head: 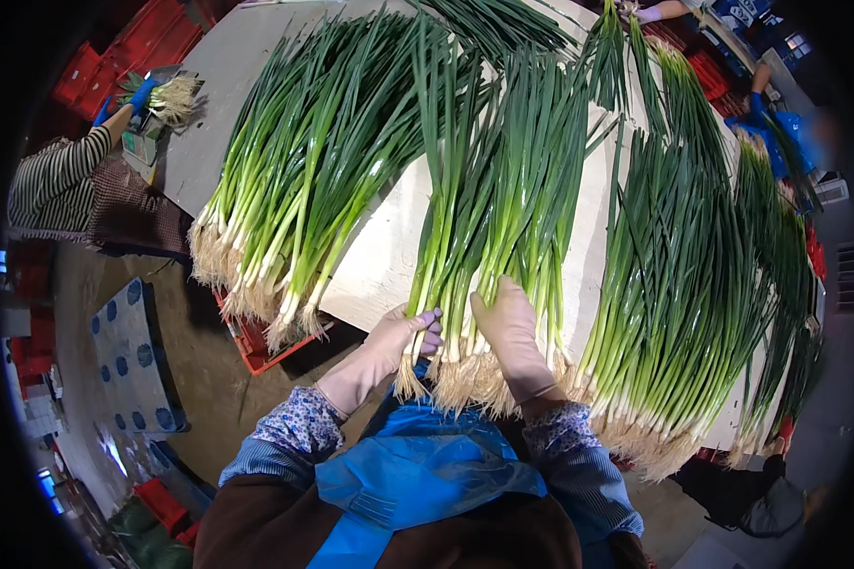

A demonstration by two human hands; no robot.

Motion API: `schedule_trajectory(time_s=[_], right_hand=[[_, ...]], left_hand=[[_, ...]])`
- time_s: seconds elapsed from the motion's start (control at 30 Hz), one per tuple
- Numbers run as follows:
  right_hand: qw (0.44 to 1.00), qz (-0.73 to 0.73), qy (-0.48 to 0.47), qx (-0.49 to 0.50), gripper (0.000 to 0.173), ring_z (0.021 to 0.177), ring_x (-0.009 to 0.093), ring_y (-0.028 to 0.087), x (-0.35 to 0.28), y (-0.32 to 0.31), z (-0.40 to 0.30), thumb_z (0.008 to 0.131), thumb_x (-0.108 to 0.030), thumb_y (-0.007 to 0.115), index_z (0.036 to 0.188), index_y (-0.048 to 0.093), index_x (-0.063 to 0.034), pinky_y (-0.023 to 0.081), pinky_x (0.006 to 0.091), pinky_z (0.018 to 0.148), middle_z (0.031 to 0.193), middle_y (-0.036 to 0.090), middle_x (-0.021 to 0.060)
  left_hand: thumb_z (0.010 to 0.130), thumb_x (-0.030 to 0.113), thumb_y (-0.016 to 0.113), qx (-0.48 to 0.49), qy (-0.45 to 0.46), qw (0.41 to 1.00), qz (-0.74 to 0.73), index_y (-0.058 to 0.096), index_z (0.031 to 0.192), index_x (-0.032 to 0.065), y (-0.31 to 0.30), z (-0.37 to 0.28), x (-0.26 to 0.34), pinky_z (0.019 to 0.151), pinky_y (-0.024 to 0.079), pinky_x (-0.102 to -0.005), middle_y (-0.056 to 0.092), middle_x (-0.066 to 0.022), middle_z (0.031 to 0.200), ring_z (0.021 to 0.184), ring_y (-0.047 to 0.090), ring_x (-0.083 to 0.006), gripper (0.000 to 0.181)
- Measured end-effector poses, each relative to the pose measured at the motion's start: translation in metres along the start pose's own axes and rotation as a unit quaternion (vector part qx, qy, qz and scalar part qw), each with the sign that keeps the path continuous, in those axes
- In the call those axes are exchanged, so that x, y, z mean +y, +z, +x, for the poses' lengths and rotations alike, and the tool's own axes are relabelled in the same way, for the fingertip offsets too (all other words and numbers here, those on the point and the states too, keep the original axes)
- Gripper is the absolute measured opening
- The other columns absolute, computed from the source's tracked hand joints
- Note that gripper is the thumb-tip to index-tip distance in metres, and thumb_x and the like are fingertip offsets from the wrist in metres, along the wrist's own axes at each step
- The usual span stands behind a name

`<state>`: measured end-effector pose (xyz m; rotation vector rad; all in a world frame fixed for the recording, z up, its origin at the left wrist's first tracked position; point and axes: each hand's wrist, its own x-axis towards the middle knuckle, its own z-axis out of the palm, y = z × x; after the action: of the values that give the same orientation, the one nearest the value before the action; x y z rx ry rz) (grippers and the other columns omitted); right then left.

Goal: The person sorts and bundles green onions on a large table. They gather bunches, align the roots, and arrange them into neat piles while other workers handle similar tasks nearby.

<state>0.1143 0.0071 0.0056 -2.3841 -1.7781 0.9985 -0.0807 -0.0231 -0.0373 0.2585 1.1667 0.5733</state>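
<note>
Long spring onions with green leaves, white stems and bushy roots lie in bundles on a pale table [381, 245]. My left hand [407, 341], in a thin pale glove, is closed around the lower stems of a few spring onions [434, 274], their roots hanging below it. Beside it, my right hand [509, 323], gloved too, rests on the stems of the middle bundle [523, 213]; its fingertips are partly hidden, so its grip is unclear. A wide pile [306, 171] lies to the left and another pile [676, 299] to the right, roots towards me.
At the left, a person in a striped sleeve [67, 167] and blue gloves holds spring onions over a scale [141, 146]. More people work along the table's far right. A red crate [256, 348] sits below the near edge; a blue-spotted pallet [135, 359] lies on the floor.
</note>
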Motion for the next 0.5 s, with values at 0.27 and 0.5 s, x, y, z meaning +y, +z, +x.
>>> schedule_trajectory(time_s=[0.27,0.5], right_hand=[[0.985,0.145,0.07,-0.053,0.058,0.095,0.029,0.069,0.004,-0.018,0.006,0.086,-0.02,0.062,0.135,0.049,0.01,0.054,0.0355,0.088,0.11,0.067,0.0262],[0.827,0.541,0.03,-0.149,0.038,0.061,0.009,0.05,0.0,-0.037,-0.022,0.09,-0.007,0.058,0.127,0.06,0.0006,0.043,0.0216,0.054,0.076,0.057,-0.0005]], left_hand=[[0.095,0.02,0.065,-0.041,0.002,0.999,0.017,0.063,0.112,0.0047,0.008,-0.034,0.02,0.052,0.043,-0.0243,0.061,-0.001,0.082,0.061,0.055,-0.0113,0.023],[0.092,0.018,0.07,-0.087,0.014,0.996,-0.021,0.061,0.108,0.0052,0.006,-0.038,0.007,0.054,0.047,-0.0255,0.062,-0.0031,0.08,0.064,0.059,-0.0123,0.023]])
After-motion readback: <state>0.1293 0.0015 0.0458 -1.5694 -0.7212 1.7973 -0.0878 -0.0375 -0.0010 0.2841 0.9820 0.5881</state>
